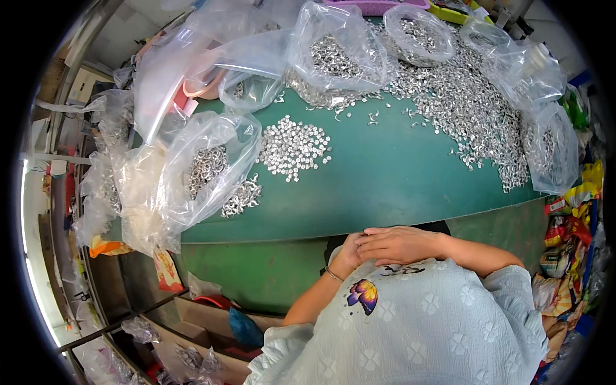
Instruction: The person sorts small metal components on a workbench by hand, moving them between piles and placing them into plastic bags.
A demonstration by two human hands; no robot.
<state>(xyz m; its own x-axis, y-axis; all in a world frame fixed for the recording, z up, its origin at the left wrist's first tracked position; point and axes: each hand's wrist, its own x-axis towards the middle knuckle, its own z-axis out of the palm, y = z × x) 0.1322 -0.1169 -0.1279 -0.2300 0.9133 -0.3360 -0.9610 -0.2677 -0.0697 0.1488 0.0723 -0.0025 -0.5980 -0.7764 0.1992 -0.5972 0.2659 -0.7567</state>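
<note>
My hands lie together in front of my body at the near edge of the green tabletop (385, 186). Across my left hand (347, 254) rests my right hand (401, 245), its fingers stretched out flat, holding nothing. The fingers of the left hand are mostly hidden beneath it, and a thin bracelet (333, 274) circles that wrist. Closest on the tabletop are a flat patch of small round silvery metal pieces (292, 147) and a little heap of curved metal pieces (242, 196). Neither hand touches any of these.
A large spread of curved metal pieces (475, 109) covers the right side. Open clear plastic bags with similar pieces stand at the left (208, 170), back (333, 58) and right (553, 147). Compartments (212, 314) sit below left; colourful packets (561, 237) line the right.
</note>
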